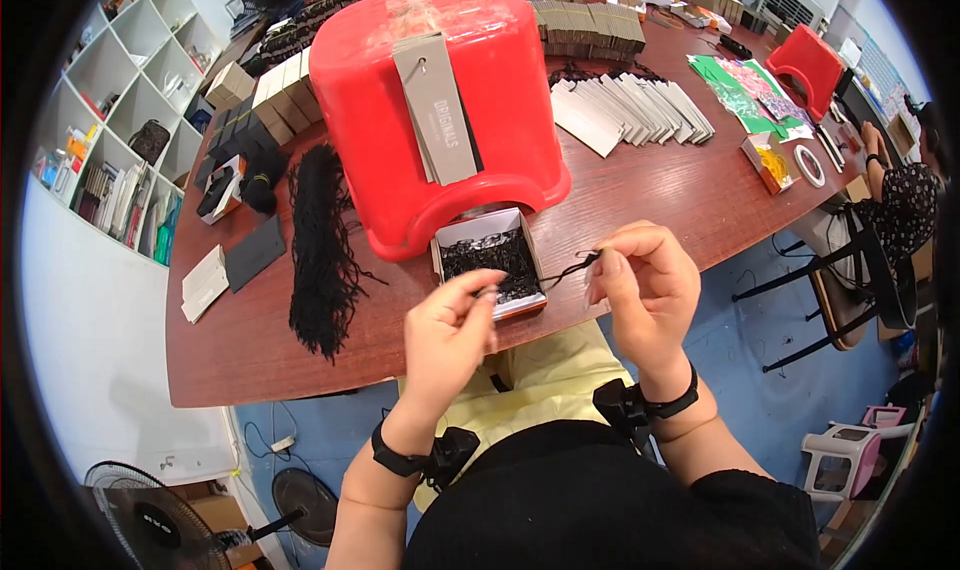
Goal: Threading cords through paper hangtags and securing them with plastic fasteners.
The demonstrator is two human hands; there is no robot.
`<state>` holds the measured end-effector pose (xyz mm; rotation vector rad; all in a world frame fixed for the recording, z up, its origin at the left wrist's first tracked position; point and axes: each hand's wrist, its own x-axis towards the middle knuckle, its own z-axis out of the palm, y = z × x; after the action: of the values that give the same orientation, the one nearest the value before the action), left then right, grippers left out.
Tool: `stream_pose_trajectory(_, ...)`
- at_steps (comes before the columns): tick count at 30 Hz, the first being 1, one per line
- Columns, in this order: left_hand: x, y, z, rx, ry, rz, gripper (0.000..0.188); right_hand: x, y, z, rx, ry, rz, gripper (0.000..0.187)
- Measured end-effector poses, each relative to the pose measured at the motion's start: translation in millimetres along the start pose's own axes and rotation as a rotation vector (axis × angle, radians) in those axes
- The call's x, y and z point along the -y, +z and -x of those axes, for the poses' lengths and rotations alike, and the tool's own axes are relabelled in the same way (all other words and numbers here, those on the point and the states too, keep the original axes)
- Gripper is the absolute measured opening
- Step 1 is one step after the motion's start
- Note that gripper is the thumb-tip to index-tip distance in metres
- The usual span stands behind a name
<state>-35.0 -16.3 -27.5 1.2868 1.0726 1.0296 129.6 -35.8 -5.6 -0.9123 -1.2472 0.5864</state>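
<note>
A short black cord (570,271) is stretched between my two hands above the table's near edge. My right hand (652,295) pinches its looped end between thumb and forefinger. The thumb and forefinger of my left hand (443,338) are closed on the cord's other side, where a small dark bit shows at the tips. Just behind the hands sits a small open box (524,308) filled with tangled small black pieces (490,258), too fine to name. Over it stands an upturned red plastic stool (345,100), with a stack of grey hang tags (437,110) on its side.
A bundle of black cords (325,260) lies left of the stool, near light cards (205,283) and a dark card (256,252). Fanned grey tags (640,110) lie to the right. Beyond are tape (809,167) and a seated person (900,190). A fan (150,520) stands lower left.
</note>
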Motion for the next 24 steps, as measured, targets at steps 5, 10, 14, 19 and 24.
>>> stream_pose_trajectory(5, -4, -6, -3, -0.371, 0.310, 0.068, 0.020, -14, -4, 0, -0.108, -0.189, 0.332, 0.007)
stream_pose_trajectory(10, -21, -20, 11, 0.437, 0.512, 0.039, 0.008, -43, -9, -4, -0.172, -0.193, 0.582, 0.009)
stream_pose_trajectory(14, -32, 0, 27, 0.533, 0.834, -0.282, 0.017, -43, -3, -1, -0.192, -0.239, 0.588, 0.009)
stream_pose_trajectory(19, -42, -2, 36, 0.506, 0.864, -0.360, 0.018, -41, -7, 4, -0.185, -0.095, 0.474, 0.006)
stream_pose_trajectory(24, -52, -20, 36, 0.495, 0.767, -0.418, 0.016, -28, -5, 15, 0.109, 0.249, 0.322, 0.004)
